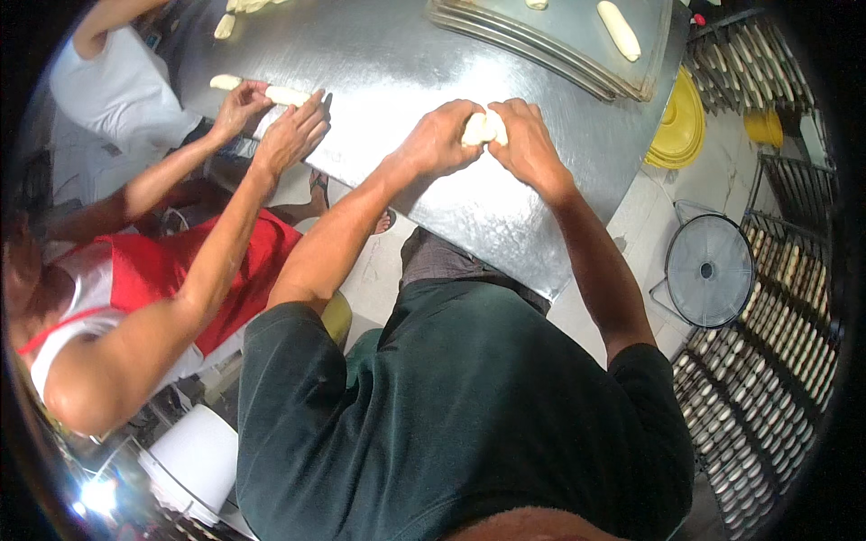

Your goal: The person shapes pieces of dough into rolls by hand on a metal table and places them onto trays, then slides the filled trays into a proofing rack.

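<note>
A small piece of pale dough [484, 130] is held between my two hands over the metal table [379, 72]. My left hand [444, 137] closes round its left end, and my right hand [528, 144] grips the right end. The dough looks folded or pinched in the middle, and my fingers cover much of it. To my left, a co-worker's two hands [293, 131] rest on another dough roll [287, 96] by the table's edge. Beside that lies one more short roll [225, 82].
Stacked baking trays [541, 50] lie at the far right of the table, with a dough roll [619, 31] on top. Beyond the right edge stand a yellow tub [677, 122], a round grey fan [710, 270] and racks of dough pieces [749, 406]. A white bucket [194, 460] stands lower left.
</note>
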### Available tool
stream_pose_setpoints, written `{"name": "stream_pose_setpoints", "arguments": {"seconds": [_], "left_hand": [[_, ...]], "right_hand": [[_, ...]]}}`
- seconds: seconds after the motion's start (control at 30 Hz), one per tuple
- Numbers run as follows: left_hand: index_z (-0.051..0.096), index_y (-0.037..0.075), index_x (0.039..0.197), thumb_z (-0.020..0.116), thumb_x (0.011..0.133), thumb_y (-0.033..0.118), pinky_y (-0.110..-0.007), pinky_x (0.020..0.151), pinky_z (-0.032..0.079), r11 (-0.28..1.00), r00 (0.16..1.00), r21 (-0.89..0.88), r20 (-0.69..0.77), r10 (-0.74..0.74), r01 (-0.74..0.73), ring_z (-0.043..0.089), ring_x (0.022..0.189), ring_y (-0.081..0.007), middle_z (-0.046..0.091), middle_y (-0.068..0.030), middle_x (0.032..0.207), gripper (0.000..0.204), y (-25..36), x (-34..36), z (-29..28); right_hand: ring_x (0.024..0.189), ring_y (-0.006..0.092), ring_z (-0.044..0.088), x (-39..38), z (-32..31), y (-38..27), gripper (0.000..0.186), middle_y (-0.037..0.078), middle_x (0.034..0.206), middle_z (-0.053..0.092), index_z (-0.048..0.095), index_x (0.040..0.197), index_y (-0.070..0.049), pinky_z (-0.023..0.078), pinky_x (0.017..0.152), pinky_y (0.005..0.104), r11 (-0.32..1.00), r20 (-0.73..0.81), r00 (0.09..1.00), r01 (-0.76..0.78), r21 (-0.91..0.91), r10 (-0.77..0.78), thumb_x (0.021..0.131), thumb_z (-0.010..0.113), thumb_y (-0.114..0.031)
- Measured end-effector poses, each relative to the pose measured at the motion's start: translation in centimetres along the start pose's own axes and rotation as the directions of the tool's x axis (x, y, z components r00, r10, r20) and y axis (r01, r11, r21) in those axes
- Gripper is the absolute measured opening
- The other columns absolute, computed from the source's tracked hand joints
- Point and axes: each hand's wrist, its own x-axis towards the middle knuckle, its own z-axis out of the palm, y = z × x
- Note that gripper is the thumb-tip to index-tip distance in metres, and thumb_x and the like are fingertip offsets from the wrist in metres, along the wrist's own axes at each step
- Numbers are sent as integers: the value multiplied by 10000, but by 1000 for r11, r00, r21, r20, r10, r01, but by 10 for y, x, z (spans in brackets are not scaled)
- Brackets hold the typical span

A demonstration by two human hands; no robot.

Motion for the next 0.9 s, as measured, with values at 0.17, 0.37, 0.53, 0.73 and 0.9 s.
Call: {"name": "stream_pose_setpoints", "arguments": {"seconds": [0.17,0.37,0.53,0.73,0.9], "left_hand": [[613,61,1301,757,820,159,-467,1018,510,987,975,149,-201,91,-61,631,1177,-392,677,-185,1207,512,17,-63,-5],[457,-21,1469,715,904,305,-564,1196,303,875,977,483,-175,119,-20,406,1434,-426,506,-240,1484,701,-3,-114,59],[382,-70,1516,487,1009,584,-588,1210,238,761,933,646,-304,191,55,365,1462,-426,377,-275,1594,834,-60,5,48],[353,-115,1509,498,1012,584,-619,1209,242,858,966,514,-214,143,-14,335,1471,-472,364,-354,1554,870,6,-43,28],[385,-103,1494,547,985,569,-591,1219,255,844,975,526,-116,188,-100,334,1472,-475,382,-338,1556,859,21,-108,45]], "right_hand": [[1187,395,577,-63,-33,-6,416,205,1190,656,664,1238,21,471,1055,470,997,-134,988,77,13,-74,829,700,-39],[1473,409,390,-201,17,5,681,258,1522,461,425,1513,2,308,1205,601,935,-181,969,99,-341,-169,918,687,-202],[1514,425,332,-83,32,45,894,286,1613,370,370,1549,55,203,1241,619,774,-246,969,-171,-609,20,988,563,-614],[1508,459,331,-105,23,16,926,319,1569,412,403,1512,90,231,1234,593,887,-190,982,-85,-455,-3,967,568,-640],[1476,496,362,-173,45,-26,941,358,1532,428,397,1488,131,250,1221,599,889,-140,989,-21,-458,-48,944,640,-596]]}}
